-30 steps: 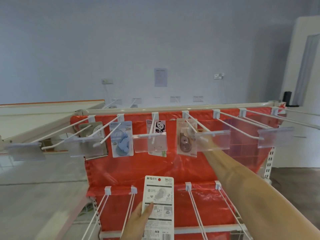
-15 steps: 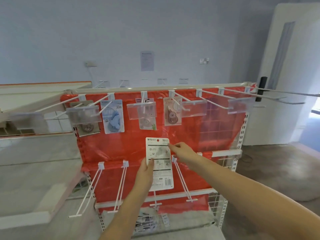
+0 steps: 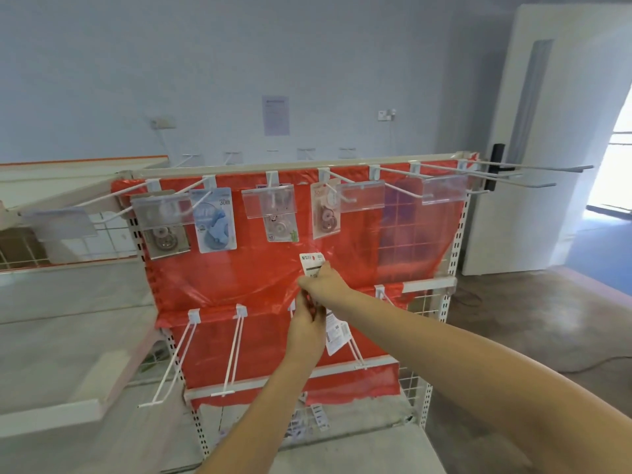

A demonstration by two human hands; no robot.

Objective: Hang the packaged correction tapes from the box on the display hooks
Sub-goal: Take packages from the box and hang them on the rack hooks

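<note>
Both hands are raised in front of the red display rack, between its two rows of hooks. One packaged correction tape is held by both: the right hand is curled over its upper part, just below the printed header, and the left hand pinches it lower down, with the card's bottom corner showing beside the wrist. Whether the hang hole is lined up with a hook cannot be told; it is covered or too small. Four packs already hang on the upper hooks, behind clear label holders. The lower hooks are bare. More packs are seen blurred on the low shelf under the rack; the box itself is not made out.

Handling, as judged: the pack is light, a thin card that bends easily, with a plastic blister that could slip. It is best pinched by the card edges near the top, with the hole left clear, and slid straight along the wire.
</note>
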